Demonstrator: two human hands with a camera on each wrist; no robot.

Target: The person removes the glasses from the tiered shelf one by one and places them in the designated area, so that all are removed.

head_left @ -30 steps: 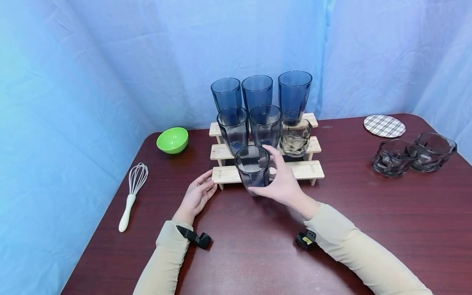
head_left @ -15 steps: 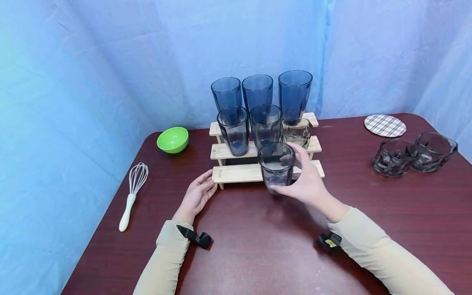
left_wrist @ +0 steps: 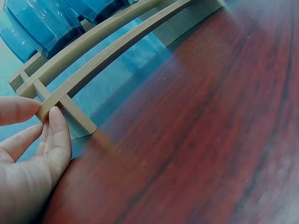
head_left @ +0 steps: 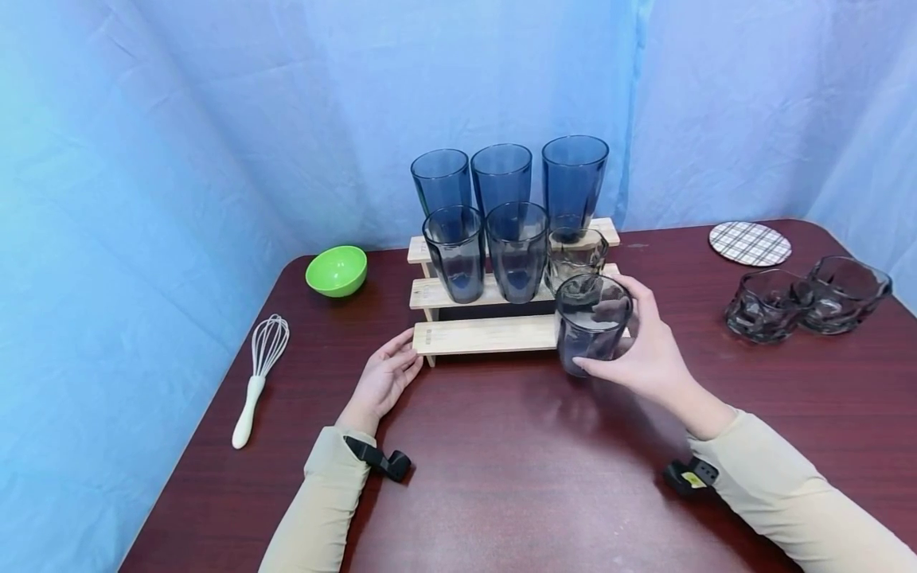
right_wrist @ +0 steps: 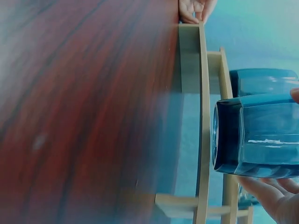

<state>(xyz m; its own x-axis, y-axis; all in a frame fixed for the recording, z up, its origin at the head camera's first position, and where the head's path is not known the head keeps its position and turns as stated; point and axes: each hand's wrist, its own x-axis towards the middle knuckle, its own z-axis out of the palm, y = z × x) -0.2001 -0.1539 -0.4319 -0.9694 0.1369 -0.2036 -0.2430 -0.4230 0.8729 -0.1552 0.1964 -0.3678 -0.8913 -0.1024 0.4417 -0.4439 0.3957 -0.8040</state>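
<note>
My right hand (head_left: 655, 358) grips a dark blue-grey glass tumbler (head_left: 583, 338) between thumb and fingers, in front of the right end of the stepped wooden rack (head_left: 487, 334). In the right wrist view the held tumbler (right_wrist: 264, 135) is upright relative to the rack, its base clear of the lowest step. At the rack's left end, my left hand (head_left: 387, 380) pinches the corner of that lowest step, as the left wrist view shows at the wooden end (left_wrist: 51, 105). Two grey tumblers (head_left: 454, 263) and a short wavy glass (head_left: 573, 251) stand on the middle step.
Blue tall tumblers (head_left: 573, 187) line the top step. To the right lie two dark wavy glasses (head_left: 762, 306) and a checked round mat (head_left: 750, 243). A green bowl (head_left: 337, 270) and a whisk (head_left: 256, 382) are at the left. Blue curtains (head_left: 358, 95) enclose the table.
My right hand has carried the tumbler rightward along the front of the rack, from its middle to its right end. The left hand has stayed at the rack's left corner.
</note>
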